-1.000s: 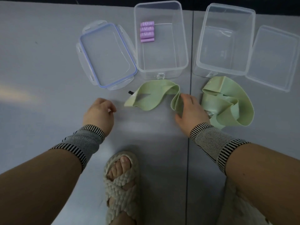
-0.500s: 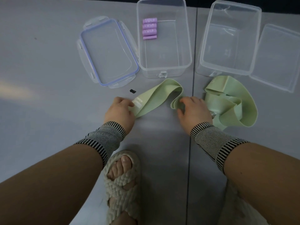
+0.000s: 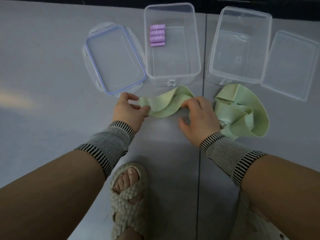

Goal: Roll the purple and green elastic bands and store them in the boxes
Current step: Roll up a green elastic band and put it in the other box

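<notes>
head view: the one camera, looking down at a grey floor (image 3: 52, 84)
left hand (image 3: 129, 110): at 10 o'clock from centre, thumb and fingers pinching the left end of the green band (image 3: 164, 105); a second ago it lay well apart from the band, half a second ago it had just reached it
right hand (image 3: 199, 118): at 1 o'clock from centre, fingers curled over the band's right end and pinching it against the floor; it has held that end all along
green band: stretched flat between the two hands, just below the left box (image 3: 173, 78), a fold rising at its middle
change: the band's left end is now lifted and gathered in the left fingers, so rolling looks about to begin from that end
purple rolls (image 3: 157, 35): four, stacked at 12 o'clock inside the left box, so the purple part seems done
green pile (image 3: 242, 110): loose bands at 2 o'clock, touching the right wrist side, unrolled
right box (image 3: 239, 78): at 1 o'clock, holds nothing yet
lids: blue-edged lid (image 3: 114, 58) at 11 o'clock, plain lid (image 3: 290, 66) at 2 o'clock
sandal (image 3: 128, 196): at 6 o'clock
</notes>
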{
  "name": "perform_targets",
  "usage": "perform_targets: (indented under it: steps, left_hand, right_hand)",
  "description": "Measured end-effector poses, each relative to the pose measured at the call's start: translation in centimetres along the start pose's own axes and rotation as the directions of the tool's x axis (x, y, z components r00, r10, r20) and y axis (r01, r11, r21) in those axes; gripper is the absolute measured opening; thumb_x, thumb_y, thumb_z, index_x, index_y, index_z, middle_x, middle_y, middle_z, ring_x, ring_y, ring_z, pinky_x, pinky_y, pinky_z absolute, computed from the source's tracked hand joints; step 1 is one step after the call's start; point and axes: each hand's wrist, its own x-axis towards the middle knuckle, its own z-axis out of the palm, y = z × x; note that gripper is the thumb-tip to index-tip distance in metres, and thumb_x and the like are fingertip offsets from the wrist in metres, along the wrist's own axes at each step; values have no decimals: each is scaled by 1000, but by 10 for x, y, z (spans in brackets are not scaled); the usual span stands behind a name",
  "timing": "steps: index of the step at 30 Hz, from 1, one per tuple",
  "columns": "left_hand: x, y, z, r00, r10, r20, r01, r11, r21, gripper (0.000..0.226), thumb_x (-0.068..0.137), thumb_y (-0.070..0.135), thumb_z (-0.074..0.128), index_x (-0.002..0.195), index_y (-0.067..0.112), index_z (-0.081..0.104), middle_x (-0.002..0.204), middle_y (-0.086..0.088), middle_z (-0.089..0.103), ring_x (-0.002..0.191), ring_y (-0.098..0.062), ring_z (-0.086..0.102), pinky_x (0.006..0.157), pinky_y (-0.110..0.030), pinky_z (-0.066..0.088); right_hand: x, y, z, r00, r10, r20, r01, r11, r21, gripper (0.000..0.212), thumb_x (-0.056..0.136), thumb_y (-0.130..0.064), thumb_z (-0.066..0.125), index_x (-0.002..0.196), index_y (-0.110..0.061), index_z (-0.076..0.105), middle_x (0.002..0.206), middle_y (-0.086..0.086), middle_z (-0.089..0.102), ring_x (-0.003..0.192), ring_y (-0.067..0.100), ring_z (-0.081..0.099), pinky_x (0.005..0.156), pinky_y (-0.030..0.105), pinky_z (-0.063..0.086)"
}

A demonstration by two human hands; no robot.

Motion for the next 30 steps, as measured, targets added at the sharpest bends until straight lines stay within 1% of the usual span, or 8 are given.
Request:
perform_targets:
  steps: [5,10,13,18,22,26,27,30]
  left_hand:
    - [-39,66,-6,978,156,138,-134,978,-159,31,79,9,70,103,16,52,75,-7,66,63,-14,67,63,-29,56]
    - [-83,138,-17,942,215,259,-162,964,-213,27,78,12,74,100,12,57,75,-8,68,61,-13,65,58,-24,56]
    - [-106,178,-28,919,241,312,-175,959,-225,6,87,16,62,92,13,59,72,-4,69,64,-12,68,57,-22,55]
    - [-150,227,-62,911,361,201,-340,931,-133,15,89,9,54,88,20,64,74,2,66,60,-4,60,54,-17,43]
    - [-199,252,-86,860,500,108,-494,866,-78,30,85,1,54,101,22,67,86,1,63,54,5,52,50,-5,40]
    - [-258,266,-91,815,555,167,-531,831,-169,37,84,0,58,116,16,64,108,-6,66,93,-10,62,79,-8,47]
    - [-270,267,-91,810,562,167,-532,824,-194,35,85,1,59,117,14,63,106,-6,67,94,-11,63,80,-11,47]
    - [-305,269,-98,800,587,122,-552,800,-234,22,85,9,62,106,12,68,88,-2,68,74,-4,60,63,-8,45]
  right_hand:
    - [13,-31,-41,996,-90,-27,92,990,109,49,69,-36,78,108,-16,57,108,2,57,97,24,53,82,36,44]
    - [21,-56,-121,993,-119,-1,116,965,234,20,84,-24,65,103,-20,61,94,-6,68,86,14,64,82,38,52]
    - [22,-65,-173,994,-86,-68,102,957,273,16,82,-12,63,96,-19,69,85,-3,71,81,18,66,81,38,52]
    - [8,-93,-259,1000,-19,-18,25,926,377,8,83,-16,67,83,-23,71,74,0,67,74,19,63,78,39,53]
    - [-14,-119,-313,992,110,-57,-53,790,611,20,81,-12,70,68,-27,66,72,6,68,71,22,63,81,45,55]
    - [-52,-149,-344,986,163,32,-139,705,696,17,80,-13,71,68,-24,67,75,4,67,76,19,62,79,39,53]
    - [-61,-156,-352,988,154,33,-132,691,711,17,81,-12,70,70,-24,67,76,4,67,77,19,62,79,38,52]
    - [-92,-174,-380,989,147,-17,-89,687,721,16,81,-12,69,73,-25,66,78,4,67,81,20,63,82,38,52]
